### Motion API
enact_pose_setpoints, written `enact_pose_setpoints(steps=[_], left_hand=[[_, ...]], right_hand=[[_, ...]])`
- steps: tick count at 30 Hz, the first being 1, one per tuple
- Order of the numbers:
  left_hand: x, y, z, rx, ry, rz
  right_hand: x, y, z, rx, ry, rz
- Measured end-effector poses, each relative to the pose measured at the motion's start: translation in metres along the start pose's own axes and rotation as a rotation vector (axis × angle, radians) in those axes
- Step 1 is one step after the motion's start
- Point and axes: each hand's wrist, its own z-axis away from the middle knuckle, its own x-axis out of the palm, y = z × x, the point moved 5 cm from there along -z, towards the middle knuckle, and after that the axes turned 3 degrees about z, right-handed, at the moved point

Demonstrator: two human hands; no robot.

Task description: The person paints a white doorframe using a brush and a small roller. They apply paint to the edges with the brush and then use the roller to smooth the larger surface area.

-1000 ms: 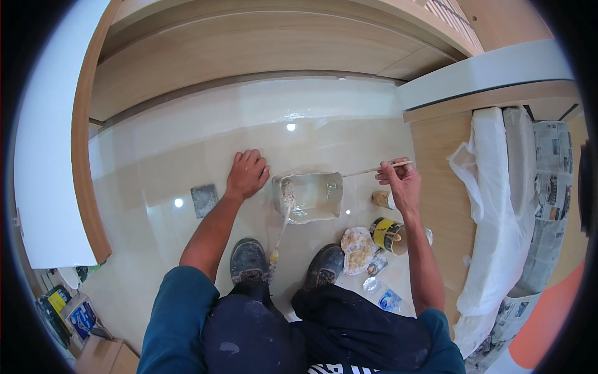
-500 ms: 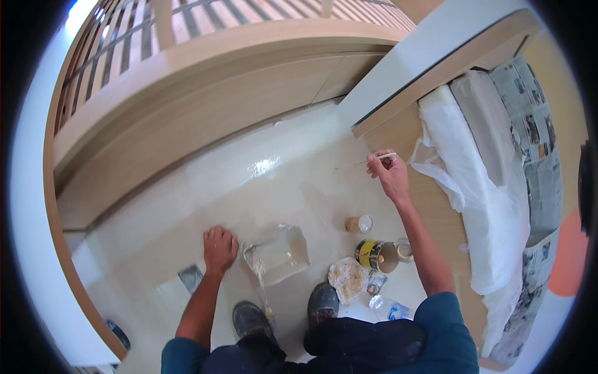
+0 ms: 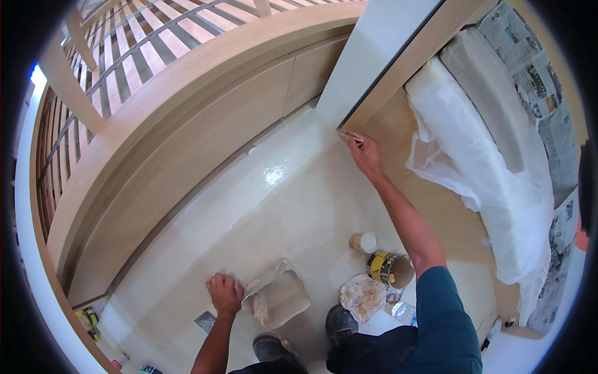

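My right hand [image 3: 367, 154] reaches out to the far corner of the floor, fingers pinched around a slim paintbrush [image 3: 343, 133]. The brush's tip is beside the foot of a white post [image 3: 352, 81], where the floor meets a wooden panel; whether it touches is too small to tell. My left hand [image 3: 224, 294] leans on the pale floor [image 3: 205, 249], fingers apart and slightly bent, holding nothing. Just right of it lies a paint tray [image 3: 293, 305] with a fluffy roller [image 3: 260, 308] in it.
Right of my feet stand a jar [image 3: 363, 242], a yellow-and-black paint can [image 3: 389, 269] and a stained crumpled cloth [image 3: 362, 298]. A flat grey piece [image 3: 205, 321] lies near my left forearm. Plastic-wrapped padding [image 3: 479, 181] lines the right; a slatted wooden frame [image 3: 187, 68] runs along the far side.
My right hand has moved forward with the paintbrush, up to the base of the white post. The head view has shifted and turned; my left hand still rests on the floor beside the tray.
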Motion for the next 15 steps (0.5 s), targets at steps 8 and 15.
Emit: enact_pose_setpoints(steps=[8, 15], left_hand=[[-0.001, 0.005, -0.004, -0.027, -0.004, 0.000], [-0.005, 0.007, -0.005, -0.023, 0.006, -0.012]], right_hand=[[0.019, 0.006, -0.016, -0.051, 0.009, 0.026], [0.009, 0.011, -0.012, -0.026, 0.015, 0.071]])
